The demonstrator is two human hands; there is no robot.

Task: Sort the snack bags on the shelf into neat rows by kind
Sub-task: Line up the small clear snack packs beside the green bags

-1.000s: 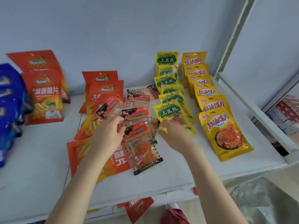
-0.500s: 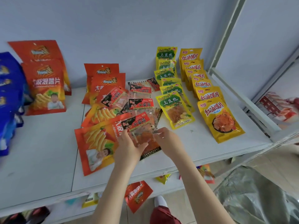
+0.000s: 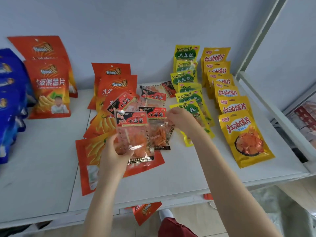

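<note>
My left hand [image 3: 114, 155] grips a clear snack bag with a red label [image 3: 135, 134], lifted above the white shelf [image 3: 171, 177]. My right hand [image 3: 183, 119] pinches the top right corner of a second clear red-label bag [image 3: 158, 130] lying just behind it. More of these clear bags [image 3: 153, 96] lie further back in a loose pile. To the right stands a row of green-yellow bags [image 3: 185, 79] and a row of yellow bags [image 3: 242, 134]. Orange chip bags [image 3: 100, 124] lie scattered under the clear ones.
Two orange chip bags [image 3: 49, 86] lean on the back wall at left, beside blue bags [image 3: 10, 100] at the left edge. A white frame post [image 3: 256, 40] bounds the shelf on the right. Another orange bag [image 3: 145, 211] lies below the shelf's front edge.
My left hand has lifted the front clear bag up off the pile. My right hand has let go of it and moved back right onto the bag behind.
</note>
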